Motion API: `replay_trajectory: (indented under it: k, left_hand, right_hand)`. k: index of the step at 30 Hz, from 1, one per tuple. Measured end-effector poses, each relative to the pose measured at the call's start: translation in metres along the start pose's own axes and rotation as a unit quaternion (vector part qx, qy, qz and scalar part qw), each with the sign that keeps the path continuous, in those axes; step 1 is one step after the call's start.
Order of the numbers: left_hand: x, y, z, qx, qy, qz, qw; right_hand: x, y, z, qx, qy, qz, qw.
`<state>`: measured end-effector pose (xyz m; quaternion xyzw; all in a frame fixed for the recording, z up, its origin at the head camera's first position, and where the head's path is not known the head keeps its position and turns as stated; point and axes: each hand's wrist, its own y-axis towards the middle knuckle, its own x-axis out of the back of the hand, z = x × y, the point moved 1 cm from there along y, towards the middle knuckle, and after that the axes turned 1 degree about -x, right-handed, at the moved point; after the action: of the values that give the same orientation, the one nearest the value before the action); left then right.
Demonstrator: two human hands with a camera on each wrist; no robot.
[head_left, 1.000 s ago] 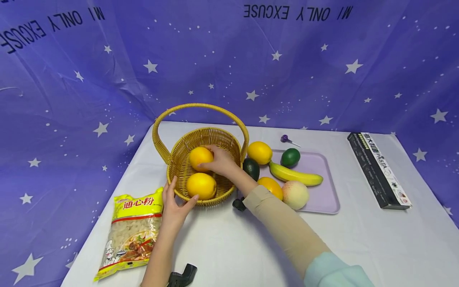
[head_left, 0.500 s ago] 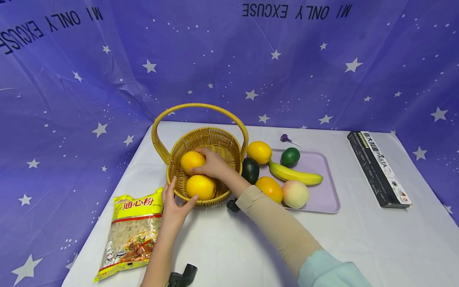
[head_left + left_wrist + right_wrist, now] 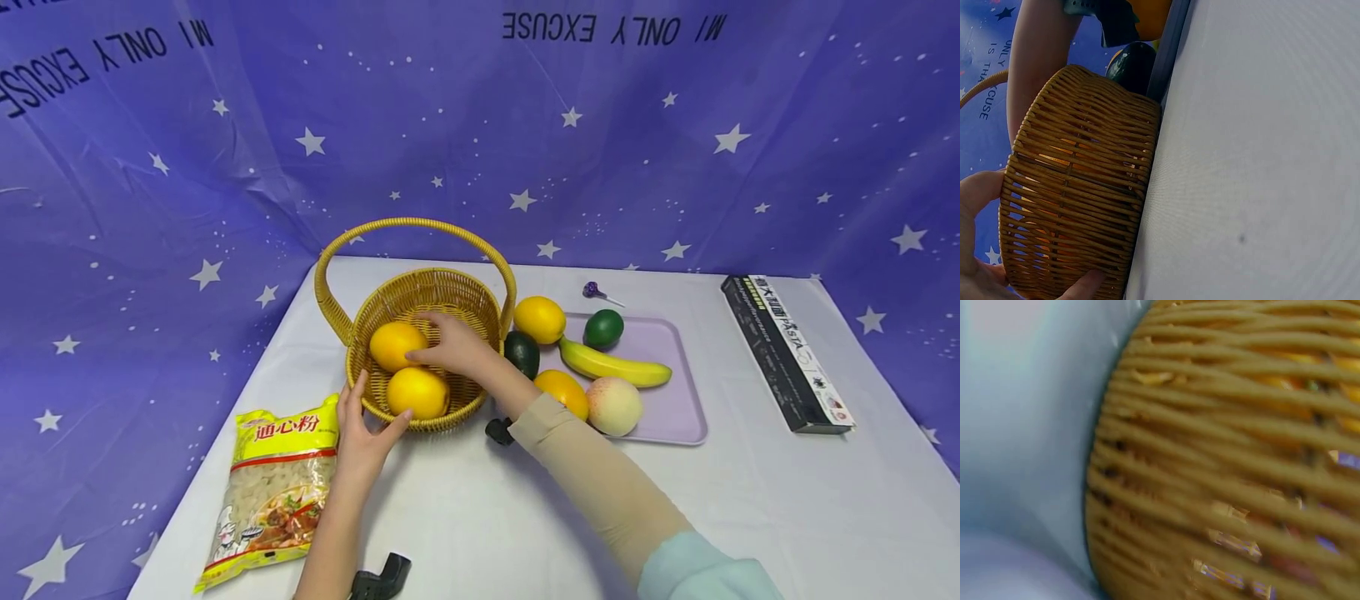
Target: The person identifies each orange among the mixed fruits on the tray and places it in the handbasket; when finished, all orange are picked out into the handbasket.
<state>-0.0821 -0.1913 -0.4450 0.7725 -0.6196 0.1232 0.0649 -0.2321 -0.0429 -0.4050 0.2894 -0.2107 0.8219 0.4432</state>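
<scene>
A round wicker basket (image 3: 465, 287) with a tall looped handle stands left of centre. Two yellow-orange fruits lie inside: a far fruit (image 3: 396, 346) and a near fruit (image 3: 417, 393). My right hand (image 3: 459, 346) reaches over the rim, its thumb and fingers spread at the far fruit's right side; whether they still touch it is unclear. With its fingers along the left rim and its thumb at the front, my left hand (image 3: 363, 437) holds the basket. The left wrist view shows those fingers against the woven wall (image 3: 1079, 181). In the right wrist view, blurred wickerwork (image 3: 1229, 444) hides the right hand.
A lilac tray (image 3: 678, 417) right of the basket bears a banana (image 3: 615, 364), a peach (image 3: 615, 406), a green fruit (image 3: 603, 329) and others. A pasta bag (image 3: 281, 492) lies left, a black pasta box (image 3: 783, 354) far right, a lollipop (image 3: 592, 290) behind the tray.
My right hand has shifted the far fruit leftward and nearer inside the basket, then its fingers have loosened and drawn slightly right of it. My left hand keeps its place on the basket.
</scene>
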Motion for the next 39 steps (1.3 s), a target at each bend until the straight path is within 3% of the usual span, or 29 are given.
replay_trajectory:
  k: [12,23,28,31,39]
  left_hand:
    - [-0.001,-0.001,-0.002,-0.01,0.024,-0.009,0.9996]
    - [-0.003,-0.002,-0.004,-0.005,0.019,-0.005,0.9998]
    - [-0.003,-0.001,-0.004,-0.004,0.021,-0.007,0.9997]
    - [-0.003,-0.001,-0.004,-0.003,0.016,-0.005,0.9999]
    - [-0.003,-0.001,-0.002,-0.006,0.009,-0.011,0.9999]
  right_hand:
    - [0.039,-0.034,0.01,0.024,0.009,-0.059,0.9979]
    - [0.076,-0.107,0.007,0.047,0.096,-0.096,0.9896]
    - [0.093,-0.143,-0.007,0.02,0.107,-0.137,0.9846]
    - [0.099,-0.159,-0.022,-0.018,0.098,-0.159,0.9821]
    - [0.094,-0.177,-0.057,-0.066,0.068,-0.167,0.9813]
